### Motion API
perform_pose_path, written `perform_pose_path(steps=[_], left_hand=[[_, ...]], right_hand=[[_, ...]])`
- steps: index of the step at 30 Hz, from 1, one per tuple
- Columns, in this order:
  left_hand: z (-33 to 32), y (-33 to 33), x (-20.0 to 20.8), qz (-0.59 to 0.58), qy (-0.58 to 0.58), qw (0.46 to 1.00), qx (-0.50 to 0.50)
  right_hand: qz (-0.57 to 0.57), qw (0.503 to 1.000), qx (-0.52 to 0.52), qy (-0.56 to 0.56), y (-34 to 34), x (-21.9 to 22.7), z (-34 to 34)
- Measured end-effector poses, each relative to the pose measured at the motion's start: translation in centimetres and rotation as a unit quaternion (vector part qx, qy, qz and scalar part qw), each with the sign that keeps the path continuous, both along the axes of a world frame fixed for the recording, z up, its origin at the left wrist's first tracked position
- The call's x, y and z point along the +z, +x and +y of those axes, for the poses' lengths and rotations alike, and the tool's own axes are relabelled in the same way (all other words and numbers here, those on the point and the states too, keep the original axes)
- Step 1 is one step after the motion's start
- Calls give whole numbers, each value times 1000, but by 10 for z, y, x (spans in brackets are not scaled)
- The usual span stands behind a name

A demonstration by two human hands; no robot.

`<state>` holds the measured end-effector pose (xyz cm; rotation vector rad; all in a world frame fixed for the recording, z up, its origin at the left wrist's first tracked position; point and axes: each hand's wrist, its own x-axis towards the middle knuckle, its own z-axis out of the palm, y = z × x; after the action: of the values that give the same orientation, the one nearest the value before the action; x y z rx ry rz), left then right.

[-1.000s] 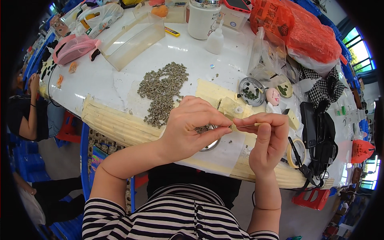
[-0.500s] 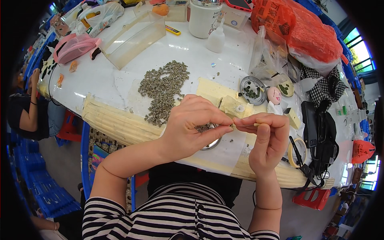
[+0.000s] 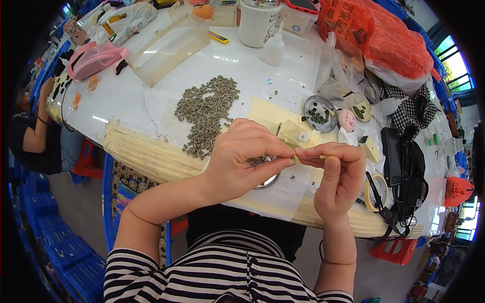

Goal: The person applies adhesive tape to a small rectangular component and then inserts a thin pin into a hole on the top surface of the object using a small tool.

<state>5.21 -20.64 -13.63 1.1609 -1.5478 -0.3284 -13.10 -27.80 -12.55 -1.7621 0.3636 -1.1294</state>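
My left hand (image 3: 245, 151) is closed in a pinch, with a tiny part (image 3: 293, 158) at its fingertips, too small to name. My right hand (image 3: 339, 174) meets it fingertip to fingertip and grips a thin pale stick (image 3: 310, 159) that points at the tiny part. Partly hidden beneath the left hand is a round metal dish (image 3: 272, 182) with small pieces inside. A pile of small grey metal parts (image 3: 209, 108) lies beyond the left hand. Just past the fingers sits a cream taped block (image 3: 290, 135) with a clear round piece on top.
Right of the block stand a metal dish (image 3: 332, 122) of dark pieces, a pink round object (image 3: 346, 120) and a tape roll (image 3: 368, 194). Farther back are a squeeze bottle (image 3: 273, 52), a white canister (image 3: 252, 28), red bags (image 3: 399, 45) and a clear tray (image 3: 174, 50). Another person (image 3: 33, 134) sits at left.
My hands stay in nearly the same place, with the same pinch. At the left, the other person's arm has shifted slightly.
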Motion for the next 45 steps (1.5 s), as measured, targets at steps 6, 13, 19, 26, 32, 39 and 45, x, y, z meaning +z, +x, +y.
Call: perform_pose_path(steps=[6, 13, 19, 26, 32, 39, 45], left_hand=[[0, 0, 0, -1, -1, 1000, -2], [0, 0, 0, 1, -5, 1000, -5], [0, 1, 0, -2, -2, 1000, -7], [1, 1, 2, -3, -2, 1000, -3], [1, 1, 2, -12, -11, 1000, 11], [1, 1, 1, -11, -15, 1000, 16], [1, 1, 3, -14, -16, 1000, 17]], right_hand=[[0, 1000, -1, -8, 0, 0, 0], [2, 1000, -5, -20, 0, 0, 0], [-14, 1000, -2, 1, 0, 0, 0], [57, 982, -162, -75, -8, 0, -17], [210, 908, -237, -274, 0, 3, -27], [183, 883, -279, -330, -2, 7, -23], [131, 915, -267, -274, -4, 4, -20]])
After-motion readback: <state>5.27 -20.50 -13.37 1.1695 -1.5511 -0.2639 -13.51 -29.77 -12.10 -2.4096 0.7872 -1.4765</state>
